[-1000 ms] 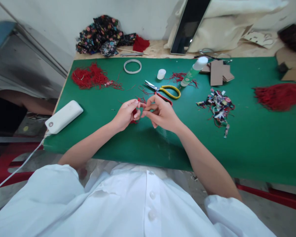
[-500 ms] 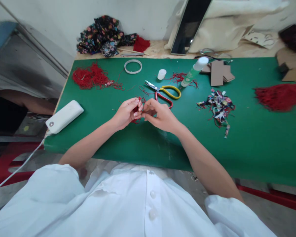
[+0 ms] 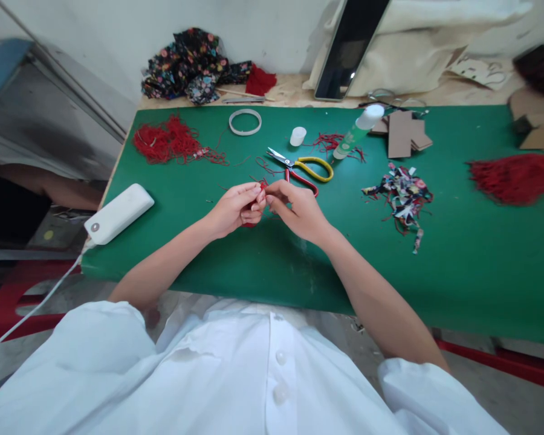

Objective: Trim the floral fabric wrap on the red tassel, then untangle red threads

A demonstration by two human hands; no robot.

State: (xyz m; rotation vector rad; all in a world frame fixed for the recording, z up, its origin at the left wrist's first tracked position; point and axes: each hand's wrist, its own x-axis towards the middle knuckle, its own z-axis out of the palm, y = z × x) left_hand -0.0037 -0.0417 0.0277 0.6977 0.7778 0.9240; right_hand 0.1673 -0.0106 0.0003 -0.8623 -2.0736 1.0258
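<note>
1. The small red tassel (image 3: 252, 212) sits between both hands over the near middle of the green mat (image 3: 457, 266), mostly hidden by fingers.
2. The left hand (image 3: 233, 210) is curled around the tassel, its fingertips pinching the top.
3. The right hand (image 3: 299, 211) meets it fingertip to fingertip, pinching the red thread ends (image 3: 262, 183) that stick up there.
4. Just beyond the right hand lie scissors (image 3: 301, 168) with yellow and red handles, blades pointing left.
5. Farther back stand a white cap (image 3: 297, 136), a green glue bottle (image 3: 356, 133) lying on loose threads, and a white ring (image 3: 245, 121).
6. A heap of red thread (image 3: 170, 140) lies at the far left, a white power bank (image 3: 118, 213) at the near left edge.
7. Fabric scraps (image 3: 401, 193) and a red fringe bundle (image 3: 517, 176) lie to the right.
</note>
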